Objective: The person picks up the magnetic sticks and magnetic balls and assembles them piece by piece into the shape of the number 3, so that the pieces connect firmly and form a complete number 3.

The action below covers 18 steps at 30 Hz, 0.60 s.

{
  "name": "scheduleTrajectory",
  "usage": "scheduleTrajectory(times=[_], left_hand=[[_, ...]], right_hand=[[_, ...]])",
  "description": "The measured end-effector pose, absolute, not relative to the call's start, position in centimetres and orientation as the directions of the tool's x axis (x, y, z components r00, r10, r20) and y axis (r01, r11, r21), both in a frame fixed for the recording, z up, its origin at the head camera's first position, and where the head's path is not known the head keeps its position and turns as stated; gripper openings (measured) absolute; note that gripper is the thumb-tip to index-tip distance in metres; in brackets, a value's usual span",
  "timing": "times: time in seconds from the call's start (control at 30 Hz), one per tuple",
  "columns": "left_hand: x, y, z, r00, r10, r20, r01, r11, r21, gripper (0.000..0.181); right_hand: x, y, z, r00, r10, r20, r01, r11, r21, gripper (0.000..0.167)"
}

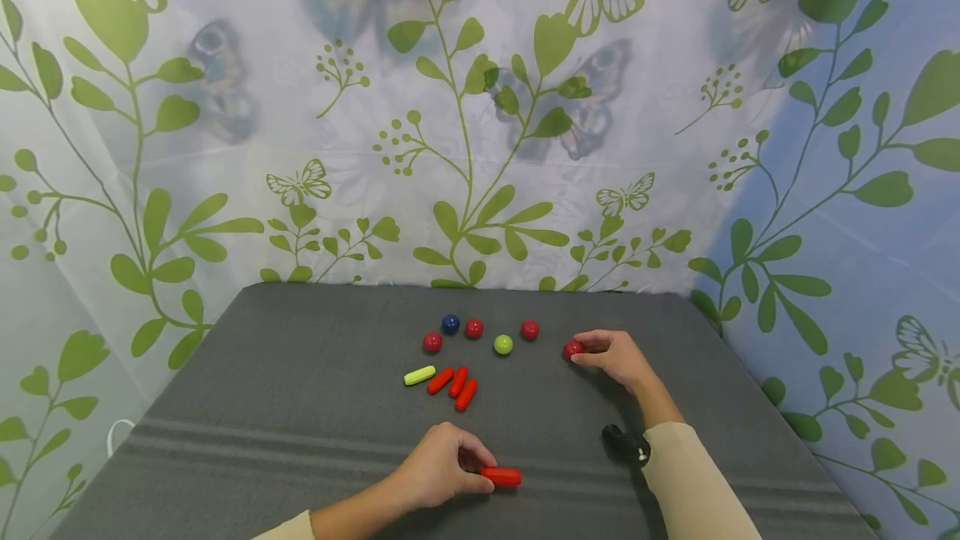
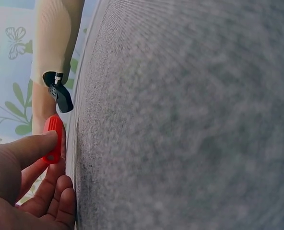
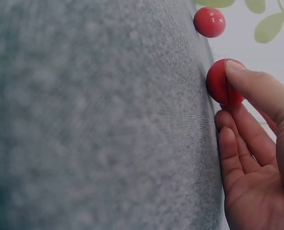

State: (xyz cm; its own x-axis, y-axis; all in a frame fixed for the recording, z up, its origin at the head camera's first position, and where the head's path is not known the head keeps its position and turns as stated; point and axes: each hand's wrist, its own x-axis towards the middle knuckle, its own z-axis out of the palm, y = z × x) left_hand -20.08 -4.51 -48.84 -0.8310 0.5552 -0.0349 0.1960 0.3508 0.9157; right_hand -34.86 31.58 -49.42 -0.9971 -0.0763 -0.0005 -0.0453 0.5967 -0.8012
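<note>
My left hand [image 1: 444,467] is near the front of the grey table, pinching a short red ribbed stick [image 1: 501,477] between thumb and fingers. Close up in the left wrist view, the stick [image 2: 53,139] has grooves along its side, and the thumb lies across it. Farther back on the right, my right hand [image 1: 617,357] pinches a glossy red ball [image 1: 573,349]. A seam line runs down that ball [image 3: 218,82] in the right wrist view. The ball appears to touch the tabletop. Another red ball [image 3: 209,22] sits beyond it.
Several balls lie at the back, among them a blue ball [image 1: 450,324] and a green ball [image 1: 503,345]. In front of them are three red sticks [image 1: 458,382] and a yellow-green stick [image 1: 419,376]. A patterned curtain [image 1: 480,148] hangs behind the table [image 1: 300,407].
</note>
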Motion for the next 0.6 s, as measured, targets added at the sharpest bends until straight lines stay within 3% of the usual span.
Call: scheduleTrajectory(times=[0.6], left_hand=[[-19.9,-4.7,-48.6,-0.832,0.554,-0.024,0.193,0.33,0.924,0.015]], right_hand=[[-32.9,30.5,-49.0,-0.989,-0.137,-0.057,-0.033,0.577,-0.816,0.046]])
